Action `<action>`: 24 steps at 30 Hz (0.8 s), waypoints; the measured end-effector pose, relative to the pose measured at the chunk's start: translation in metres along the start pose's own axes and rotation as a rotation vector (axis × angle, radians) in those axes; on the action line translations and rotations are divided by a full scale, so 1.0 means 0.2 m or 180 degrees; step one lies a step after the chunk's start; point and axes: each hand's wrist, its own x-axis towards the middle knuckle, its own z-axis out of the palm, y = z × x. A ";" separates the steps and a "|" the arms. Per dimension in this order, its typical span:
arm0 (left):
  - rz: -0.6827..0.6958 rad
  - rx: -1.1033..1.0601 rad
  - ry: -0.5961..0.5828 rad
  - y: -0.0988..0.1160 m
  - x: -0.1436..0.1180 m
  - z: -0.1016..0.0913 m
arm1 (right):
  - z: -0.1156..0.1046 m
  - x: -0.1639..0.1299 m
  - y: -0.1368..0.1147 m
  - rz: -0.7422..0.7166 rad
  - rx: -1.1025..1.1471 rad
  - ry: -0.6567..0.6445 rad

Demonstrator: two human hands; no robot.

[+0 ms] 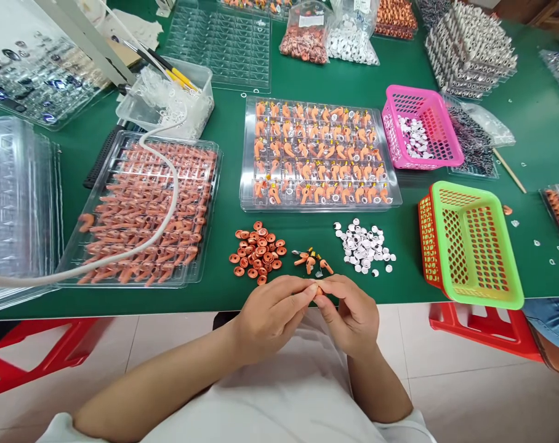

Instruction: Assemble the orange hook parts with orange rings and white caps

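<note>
My left hand and my right hand meet at the table's front edge, fingertips pinched together on a small orange piece. Fingers cover most of that piece, so its exact shape is hidden. Just beyond my fingertips lie a few small orange curved parts with yellow tips. To their left is a heap of orange-brown round discs with raised rims. A pile of white googly eyes is on the right.
Behind the piles, a clear compartment tray holds orange parts. At left, another clear tray carries orange pieces, with a white cable across it. A green basket and a pink basket stand at right. Red stools are below.
</note>
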 end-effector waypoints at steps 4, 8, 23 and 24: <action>-0.0213 -0.0282 0.0007 0.01 0.01 -0.01 | 0.00 0.01 0.00 -0.0223 -0.0339 0.0020; -0.0941 -0.0717 -0.0322 0.02 0.05 -0.05 | -0.02 0.02 0.00 -0.0407 -0.0441 -0.0002; -0.4374 -0.4396 -0.1861 -0.14 0.17 -0.09 | -0.08 0.11 -0.02 -0.1112 -0.0554 -0.0585; -0.4370 -0.4480 -0.1916 -0.15 0.17 -0.09 | -0.08 0.12 -0.02 -0.1155 -0.0523 -0.0650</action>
